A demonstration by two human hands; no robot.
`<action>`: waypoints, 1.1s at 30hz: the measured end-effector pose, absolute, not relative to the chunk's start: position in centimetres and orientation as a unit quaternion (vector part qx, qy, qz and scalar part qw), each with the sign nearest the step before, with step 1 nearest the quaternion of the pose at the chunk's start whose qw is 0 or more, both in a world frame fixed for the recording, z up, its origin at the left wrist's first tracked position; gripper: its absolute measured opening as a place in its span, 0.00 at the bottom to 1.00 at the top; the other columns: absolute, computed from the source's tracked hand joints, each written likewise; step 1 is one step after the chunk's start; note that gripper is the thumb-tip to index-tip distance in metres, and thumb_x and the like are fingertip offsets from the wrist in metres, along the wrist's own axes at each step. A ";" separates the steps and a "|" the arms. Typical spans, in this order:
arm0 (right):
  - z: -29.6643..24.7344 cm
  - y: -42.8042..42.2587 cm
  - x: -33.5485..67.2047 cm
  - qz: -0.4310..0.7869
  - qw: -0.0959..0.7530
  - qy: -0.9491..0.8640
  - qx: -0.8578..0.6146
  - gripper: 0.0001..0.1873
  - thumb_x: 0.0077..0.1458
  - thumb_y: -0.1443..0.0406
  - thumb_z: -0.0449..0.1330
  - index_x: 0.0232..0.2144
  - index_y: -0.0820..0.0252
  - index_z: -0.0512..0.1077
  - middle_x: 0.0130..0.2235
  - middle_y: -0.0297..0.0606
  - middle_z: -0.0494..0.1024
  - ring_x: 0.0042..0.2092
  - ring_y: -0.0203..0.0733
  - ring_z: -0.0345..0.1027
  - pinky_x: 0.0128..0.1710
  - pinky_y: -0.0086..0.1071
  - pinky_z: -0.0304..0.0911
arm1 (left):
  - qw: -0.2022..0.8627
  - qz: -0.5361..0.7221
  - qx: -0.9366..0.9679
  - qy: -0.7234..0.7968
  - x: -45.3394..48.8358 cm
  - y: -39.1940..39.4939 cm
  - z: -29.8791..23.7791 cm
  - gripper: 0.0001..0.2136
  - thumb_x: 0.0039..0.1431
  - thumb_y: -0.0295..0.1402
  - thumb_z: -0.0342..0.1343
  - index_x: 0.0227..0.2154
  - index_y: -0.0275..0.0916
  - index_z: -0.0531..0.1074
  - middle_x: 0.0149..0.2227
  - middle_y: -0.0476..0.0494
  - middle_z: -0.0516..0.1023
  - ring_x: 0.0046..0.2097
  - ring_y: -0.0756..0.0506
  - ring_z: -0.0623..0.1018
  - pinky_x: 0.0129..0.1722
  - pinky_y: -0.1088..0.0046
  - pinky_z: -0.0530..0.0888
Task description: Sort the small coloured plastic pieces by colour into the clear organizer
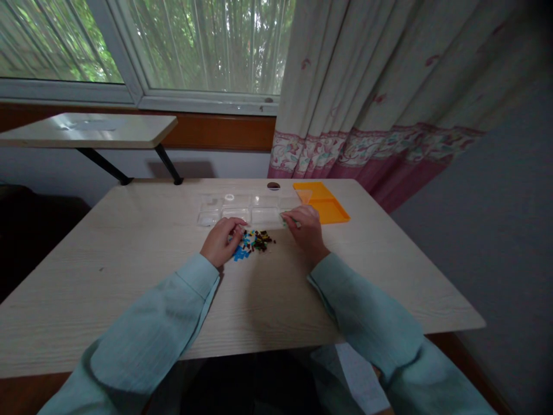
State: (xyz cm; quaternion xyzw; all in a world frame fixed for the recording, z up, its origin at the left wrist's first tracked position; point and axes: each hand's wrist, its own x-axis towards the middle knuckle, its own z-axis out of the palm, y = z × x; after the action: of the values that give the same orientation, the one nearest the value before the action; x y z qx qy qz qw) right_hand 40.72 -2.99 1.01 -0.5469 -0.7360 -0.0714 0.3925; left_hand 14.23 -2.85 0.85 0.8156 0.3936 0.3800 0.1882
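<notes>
A small heap of tiny coloured pieces (253, 242), blue, black, yellow and red, lies on the pale wooden table (129, 259). My left hand (221, 241) rests at the heap's left edge with its fingers curled over some pieces. My right hand (306, 227) sits just right of the heap, fingers bent, its tips touching the near right corner of a clear plastic compartment box (242, 208). What either hand pinches is too small to make out.
An orange flat tray (322, 203) lies right of the clear box. A small dark round object (273, 185) sits at the table's far edge. A second tabletop (86, 129) stands under the window; a curtain (389, 104) hangs to the right.
</notes>
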 end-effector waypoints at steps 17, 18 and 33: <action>-0.5 -1.3 44.4 -0.112 0.339 -0.680 -0.640 0.13 0.59 0.60 0.54 0.34 0.56 0.78 0.38 0.39 0.77 0.44 0.48 0.61 0.45 0.41 0.51 | 0.129 0.379 0.823 0.403 13.9 -2.1 0.3 0.10 0.62 0.32 0.46 0.41 0.39 0.70 0.33 0.45 0.72 0.36 0.46 0.70 0.40 0.67 0.69; -0.5 -1.3 44.4 -0.110 0.346 -0.679 -0.638 0.13 0.59 0.60 0.54 0.34 0.56 0.78 0.38 0.39 0.77 0.44 0.48 0.61 0.46 0.41 0.51 | 0.130 0.375 0.826 0.400 13.9 -2.1 0.3 0.10 0.62 0.32 0.47 0.41 0.39 0.70 0.33 0.45 0.72 0.36 0.46 0.70 0.40 0.67 0.69; -0.5 -1.3 43.5 -0.097 0.389 -0.690 -0.603 0.13 0.58 0.59 0.55 0.32 0.56 0.78 0.35 0.38 0.78 0.42 0.46 0.65 0.45 0.40 0.55 | 0.091 0.250 0.909 0.322 14.7 -3.2 1.1 0.13 0.54 0.43 0.57 0.39 0.43 0.74 0.39 0.42 0.69 0.44 0.42 0.67 0.44 0.63 0.65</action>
State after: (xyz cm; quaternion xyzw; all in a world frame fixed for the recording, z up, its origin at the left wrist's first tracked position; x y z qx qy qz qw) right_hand 43.51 -1.25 -0.47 -0.6028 -0.6896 -0.0971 0.3894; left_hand 14.67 -3.21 1.11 0.9085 0.3223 0.2498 0.0913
